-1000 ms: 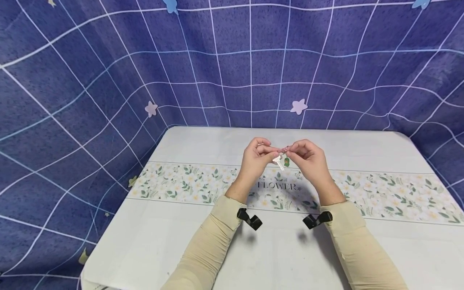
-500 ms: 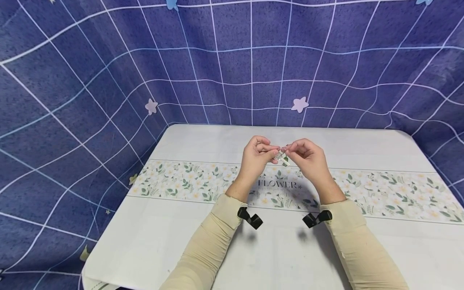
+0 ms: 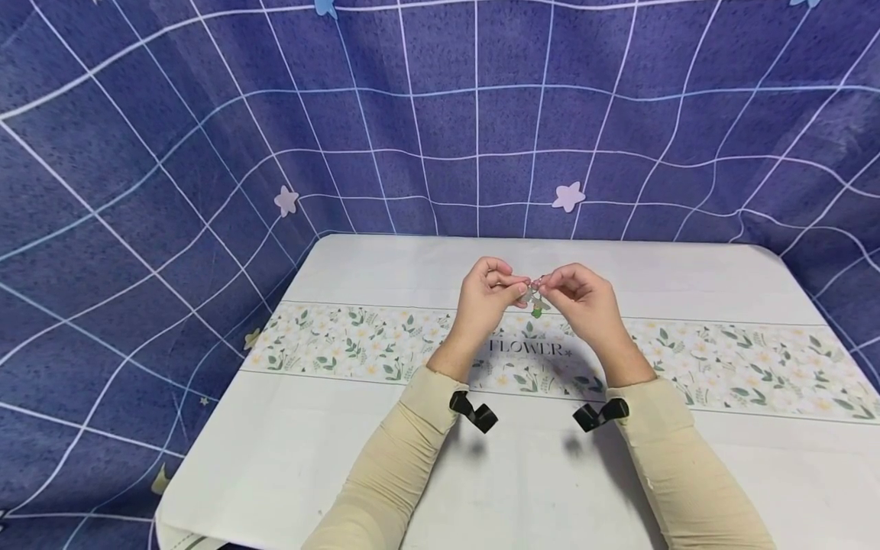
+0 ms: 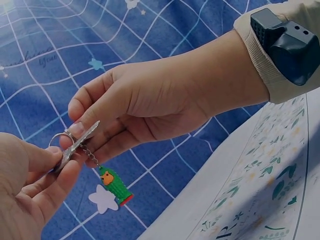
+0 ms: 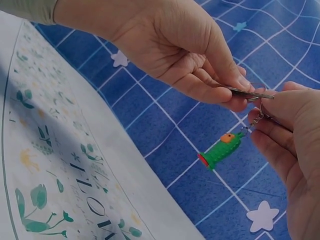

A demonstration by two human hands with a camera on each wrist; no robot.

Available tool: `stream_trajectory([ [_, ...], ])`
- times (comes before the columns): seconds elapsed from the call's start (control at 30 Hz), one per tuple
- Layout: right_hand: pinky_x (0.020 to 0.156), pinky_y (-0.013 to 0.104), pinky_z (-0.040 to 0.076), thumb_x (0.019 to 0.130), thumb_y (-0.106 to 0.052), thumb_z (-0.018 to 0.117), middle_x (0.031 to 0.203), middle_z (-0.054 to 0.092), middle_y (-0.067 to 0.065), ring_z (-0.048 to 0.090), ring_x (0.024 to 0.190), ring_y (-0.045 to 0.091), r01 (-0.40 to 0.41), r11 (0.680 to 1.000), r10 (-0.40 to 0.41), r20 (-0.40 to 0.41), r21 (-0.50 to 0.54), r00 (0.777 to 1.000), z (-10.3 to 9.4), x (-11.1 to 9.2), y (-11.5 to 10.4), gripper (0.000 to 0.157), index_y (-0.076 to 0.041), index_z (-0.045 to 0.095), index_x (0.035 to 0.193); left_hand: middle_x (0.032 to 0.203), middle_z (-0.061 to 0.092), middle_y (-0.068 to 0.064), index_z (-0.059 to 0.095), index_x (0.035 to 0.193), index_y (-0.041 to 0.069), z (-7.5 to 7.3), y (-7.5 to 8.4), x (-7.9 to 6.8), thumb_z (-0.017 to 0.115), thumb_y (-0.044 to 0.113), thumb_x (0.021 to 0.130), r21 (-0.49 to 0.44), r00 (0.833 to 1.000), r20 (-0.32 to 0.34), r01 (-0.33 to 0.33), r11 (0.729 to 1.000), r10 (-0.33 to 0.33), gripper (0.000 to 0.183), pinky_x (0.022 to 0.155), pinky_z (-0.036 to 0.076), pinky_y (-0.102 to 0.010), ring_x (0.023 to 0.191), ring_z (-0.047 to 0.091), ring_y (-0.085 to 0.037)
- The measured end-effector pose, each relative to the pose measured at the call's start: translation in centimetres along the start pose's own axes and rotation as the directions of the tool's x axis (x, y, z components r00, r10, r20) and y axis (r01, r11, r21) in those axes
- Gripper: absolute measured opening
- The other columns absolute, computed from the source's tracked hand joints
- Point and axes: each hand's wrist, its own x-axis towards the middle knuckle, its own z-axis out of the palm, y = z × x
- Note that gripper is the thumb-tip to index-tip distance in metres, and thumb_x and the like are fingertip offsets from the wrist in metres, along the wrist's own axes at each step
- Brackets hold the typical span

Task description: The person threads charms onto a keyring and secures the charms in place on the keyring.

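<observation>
My left hand (image 3: 483,302) pinches a silver key (image 5: 255,94) between thumb and fingers, above the table. Facing it, my right hand (image 3: 586,298) pinches the thin metal key ring (image 4: 56,137) by the key. In the left wrist view the key lies across the ring, its blade angled toward the right fingertips. Whether the key is threaded on the ring is hard to tell. A short chain (image 4: 90,153) runs down from the right fingertips to a green charm (image 4: 116,186) with an orange patch and red base, which dangles freely.
A white table (image 3: 309,451) lies below both hands. Across it runs a printed flower band (image 3: 371,347) with lettering. Blue gridded curtains (image 3: 426,130) with stars close off the back and left side. Black wrist cameras (image 3: 474,412) sit on both cuffs.
The key has turned in the left fingers, from pointing down to lying toward the right hand. The green charm has swung a little left. Both hands stay almost in place.
</observation>
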Motion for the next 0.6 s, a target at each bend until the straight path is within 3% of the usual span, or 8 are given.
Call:
stream_trajectory([
  [0.13,0.081,0.019,0.056,0.090,0.011,0.068,0.094,0.071,0.026,0.069,0.089,0.003,0.004,1.000,-0.004,0.018,-0.029,1.000,0.06,-0.01,-0.09,0.008,0.009,0.060,0.090,0.100,0.070,-0.029,0.049,0.108,-0.009,-0.03,0.10,-0.03,0.067,-0.012,0.090,0.009,1.000,-0.002,0.012,1.000,-0.012,0.026,0.072,0.061,-0.036,0.080,0.071,-0.015],
  [0.23,0.082,0.019,0.056,0.090,0.011,0.068,0.095,0.071,0.025,0.070,0.090,0.007,0.007,0.998,-0.005,0.030,-0.064,1.000,0.01,-0.03,-0.14,0.008,0.008,0.061,0.090,0.100,0.070,-0.028,0.051,0.106,-0.005,0.03,0.13,-0.11,0.067,-0.012,0.090,0.029,1.000,0.003,0.008,1.000,-0.008,0.024,0.073,0.061,-0.036,0.083,0.072,-0.018],
  [0.33,0.082,0.019,0.056,0.090,0.012,0.068,0.094,0.072,0.024,0.070,0.090,0.010,0.023,0.996,-0.020,0.034,-0.088,0.999,-0.13,0.03,-0.11,0.008,0.008,0.062,0.090,0.101,0.070,-0.029,0.049,0.109,-0.011,0.06,0.10,-0.14,0.067,-0.011,0.091,0.036,1.000,0.014,-0.003,0.999,0.003,0.025,0.075,0.061,-0.038,0.085,0.073,-0.024],
  [0.43,0.082,0.020,0.056,0.090,0.013,0.067,0.094,0.071,0.024,0.070,0.090,0.009,0.030,0.997,-0.027,0.044,-0.065,0.999,-0.29,0.10,-0.10,0.008,0.007,0.062,0.091,0.101,0.069,-0.029,0.049,0.109,-0.011,0.06,-0.03,-0.06,0.066,-0.012,0.091,0.021,1.000,0.019,-0.001,1.000,0.001,0.025,0.075,0.061,-0.037,0.086,0.073,-0.024],
  [0.6,0.081,0.020,0.056,0.090,0.014,0.066,0.093,0.073,0.015,0.070,0.089,0.004,0.009,1.000,-0.010,0.061,0.008,0.998,-0.49,0.06,0.07,0.008,0.008,0.061,0.091,0.101,0.069,-0.029,0.051,0.105,-0.004,0.01,-0.12,0.02,0.065,-0.014,0.091,0.001,0.999,0.026,0.020,1.000,-0.020,0.023,0.073,0.060,-0.033,0.083,0.072,-0.014],
])
